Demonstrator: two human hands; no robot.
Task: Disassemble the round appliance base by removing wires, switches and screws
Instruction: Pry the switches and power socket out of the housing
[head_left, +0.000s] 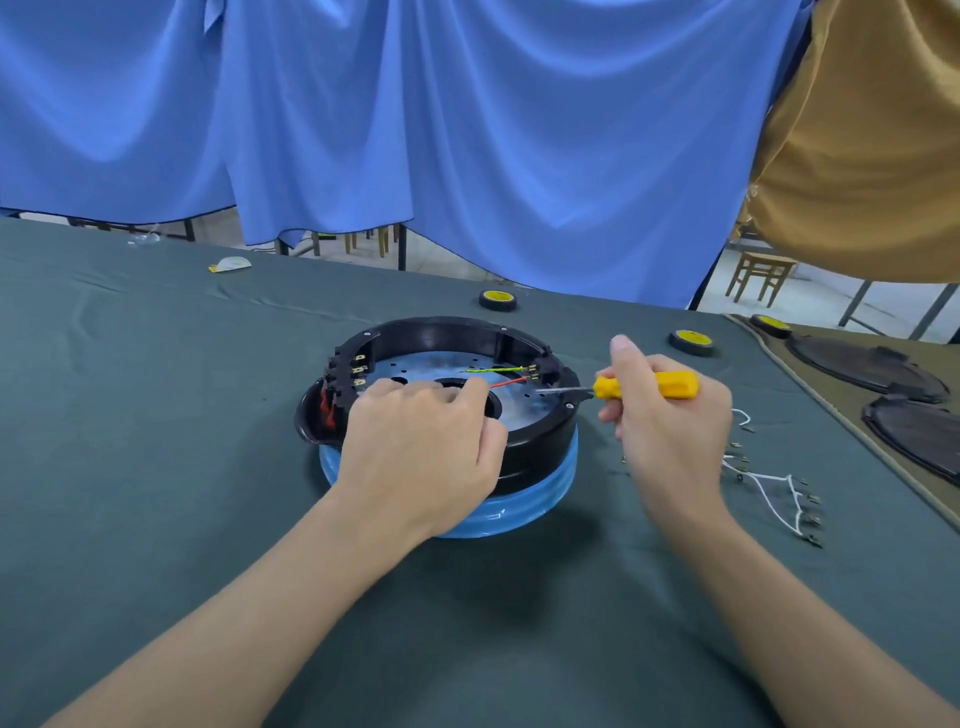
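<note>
Evidently for tension, the left hand (421, 447) pinched the thin red wire (506, 383); the right hand (670, 431) gripped the yellow-handled screwdriver (649, 385), prying.

A person's left hand (421, 441) rests on a round black appliance base (441, 330) on a green-covered desk (156, 467), its curled fingers pinching the near end of a red wire (506, 383). The right hand (670, 431) grips a yellow-handled screwdriver (670, 384), its shaft lying across the base's right rim with the tip close to the red wire's far end. A green-yellow wire (493, 370) runs just behind. Loose white wires (774, 488) lie on the desk to the right, and blue curtains (467, 130) hang behind.
</note>
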